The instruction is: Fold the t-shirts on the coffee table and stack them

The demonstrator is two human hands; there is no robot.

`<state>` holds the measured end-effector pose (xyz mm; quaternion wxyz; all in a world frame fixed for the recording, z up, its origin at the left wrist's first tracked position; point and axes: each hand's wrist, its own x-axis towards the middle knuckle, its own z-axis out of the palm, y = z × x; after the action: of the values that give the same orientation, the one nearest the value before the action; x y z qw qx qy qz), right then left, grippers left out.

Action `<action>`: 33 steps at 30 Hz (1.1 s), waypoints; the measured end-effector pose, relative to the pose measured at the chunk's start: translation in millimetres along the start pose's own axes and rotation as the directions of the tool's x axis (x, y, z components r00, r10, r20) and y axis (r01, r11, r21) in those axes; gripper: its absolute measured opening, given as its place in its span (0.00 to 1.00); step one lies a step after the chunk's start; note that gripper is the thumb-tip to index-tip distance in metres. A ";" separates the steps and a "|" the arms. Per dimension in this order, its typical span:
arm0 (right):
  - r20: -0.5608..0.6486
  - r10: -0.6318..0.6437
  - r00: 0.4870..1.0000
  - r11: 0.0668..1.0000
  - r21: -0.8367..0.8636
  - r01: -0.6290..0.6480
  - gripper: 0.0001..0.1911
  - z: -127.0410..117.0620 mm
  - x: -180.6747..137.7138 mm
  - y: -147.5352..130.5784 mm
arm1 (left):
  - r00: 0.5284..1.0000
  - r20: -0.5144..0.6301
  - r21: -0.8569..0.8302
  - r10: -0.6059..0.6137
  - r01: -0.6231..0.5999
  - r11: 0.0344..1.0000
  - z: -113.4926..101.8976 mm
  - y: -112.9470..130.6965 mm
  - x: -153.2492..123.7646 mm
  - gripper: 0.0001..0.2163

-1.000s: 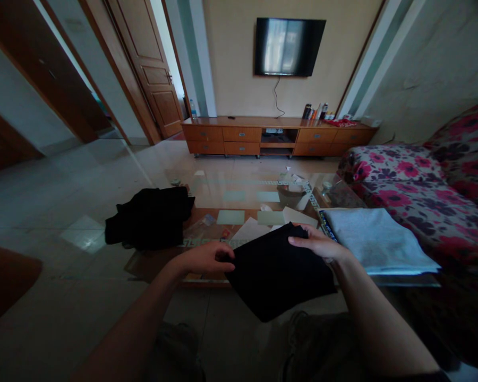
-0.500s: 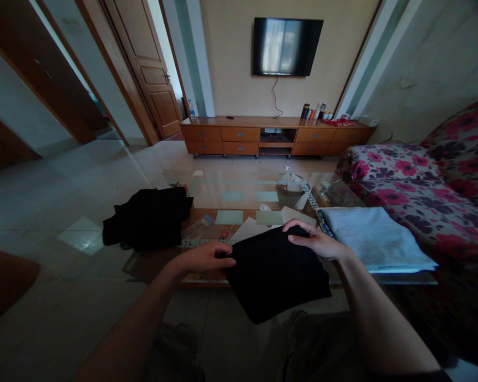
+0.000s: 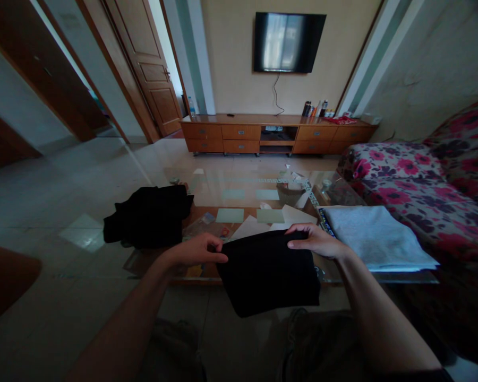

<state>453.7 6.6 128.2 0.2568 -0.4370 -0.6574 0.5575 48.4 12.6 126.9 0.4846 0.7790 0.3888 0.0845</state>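
A folded black garment (image 3: 269, 273) hangs between my two hands in front of the glass table's near edge; its exact kind does not show. My left hand (image 3: 201, 249) pinches its upper left corner between thumb and fingers. At the upper right, my right hand (image 3: 313, 240) grips the same edge, thumb in front and fingers behind. To the left on the glass table lies a crumpled black cloth pile (image 3: 149, 216). Right of my right hand sits a folded light grey garment (image 3: 378, 237), with a dark patterned edge showing along its left side.
The glass coffee table (image 3: 247, 180) has papers (image 3: 249, 228) and small items visible on the shelf beneath. A floral sofa (image 3: 406, 172) stands at the right. Beyond is a wooden TV cabinet (image 3: 241, 132) with bottles (image 3: 316, 110), below a wall-mounted television (image 3: 289, 42).
Both hands still hold the black garment. Its lower edge has swung slightly left and now hangs straighter, and my left hand has shifted a little left and up.
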 end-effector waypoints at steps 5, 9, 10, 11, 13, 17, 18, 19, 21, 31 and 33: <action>-0.042 -0.042 0.998 0.999 -0.034 0.040 0.18 0.8 2.2 -2.7 | 0.997 -0.007 -0.012 0.081 -0.081 0.997 -1.3 0.1 -0.3 0.21; -0.045 -0.062 0.997 0.997 -0.052 0.060 0.18 0.6 2.3 -3.6 | 0.996 0.001 0.011 0.091 -0.091 0.996 -2.6 0.8 1.1 0.22; -0.054 -0.063 0.997 0.997 -0.051 0.060 0.19 0.2 2.2 -2.8 | 0.996 -0.012 0.003 0.087 -0.087 0.996 -3.5 1.4 0.8 0.21; -0.067 -0.066 0.996 0.997 -0.049 0.062 0.18 -0.2 2.1 -1.8 | 0.996 -0.032 -0.007 0.086 -0.086 0.996 -4.5 2.3 0.3 0.21; -0.103 -0.074 0.992 0.997 -0.042 0.070 0.18 -1.3 2.0 0.2 | 0.992 -0.091 -0.028 0.090 -0.093 0.995 -6.4 4.5 -1.1 0.21; -0.153 -0.069 0.986 0.998 0.001 0.070 0.19 -2.9 1.9 0.3 | 0.967 -0.226 -0.080 0.120 -0.141 0.987 -7.8 7.4 -2.4 0.19; -0.169 -0.074 0.983 0.997 0.023 0.079 0.20 -2.9 1.8 -0.6 | 0.957 -0.264 -0.102 0.121 -0.152 0.983 -7.5 7.4 -2.0 0.19; -0.185 -0.084 0.979 0.994 0.052 0.095 0.23 -2.8 1.6 -1.6 | 0.946 -0.302 -0.124 0.118 -0.162 0.979 -7.0 7.1 -1.4 0.19; -0.202 -0.097 0.975 0.984 0.127 0.124 0.29 -2.2 0.9 -3.5 | 0.920 -0.377 -0.156 0.112 -0.182 0.971 -5.8 6.5 0.4 0.18; -0.133 0.056 0.990 0.850 0.526 0.023 0.19 11.3 -3.2 -14.9 | 0.727 -0.676 -0.613 -0.121 -0.463 0.640 11.0 25.0 4.1 0.18; -0.137 0.045 0.989 0.836 0.548 0.038 0.19 17.2 -0.5 -16.1 | 0.793 -0.586 -0.739 -0.168 -0.437 0.512 20.9 26.9 5.6 0.23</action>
<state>435.1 -2.5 139.5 0.4172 -0.3855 -0.4487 0.6899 76.9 -4.1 136.8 0.6450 0.4024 0.3607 0.5403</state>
